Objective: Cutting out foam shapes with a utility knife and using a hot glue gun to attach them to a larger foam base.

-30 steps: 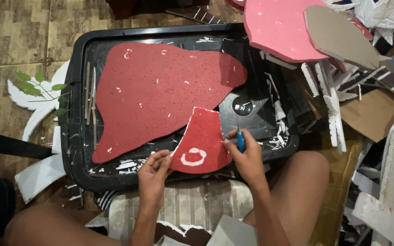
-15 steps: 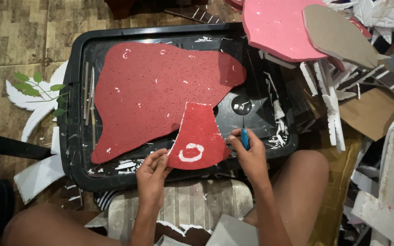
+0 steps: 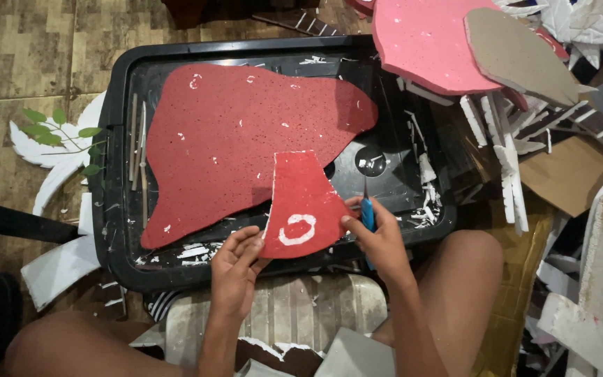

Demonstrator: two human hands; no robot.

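Observation:
A small red foam piece (image 3: 300, 206) with a white ring cut into it is held over the near edge of a black tray (image 3: 116, 230). My left hand (image 3: 235, 262) pinches its lower left corner. My right hand (image 3: 378, 237) touches the piece's right edge with the thumb and grips a blue craft knife (image 3: 367, 213), blade pointing away from me. Behind the piece a large red foam sheet (image 3: 232, 139) lies flat in the tray.
White foam scraps litter the tray's floor and right side. A pink foam sheet (image 3: 430, 45) and a brown cardboard shape (image 3: 518, 59) overlap at the top right above white foam strips. A white leaf cutout with green leaves (image 3: 57, 143) lies left. My knees flank a striped stool (image 3: 294, 314).
The small red piece has turned a little and shifted between my hands. My right hand with the knife has come up against its right edge.

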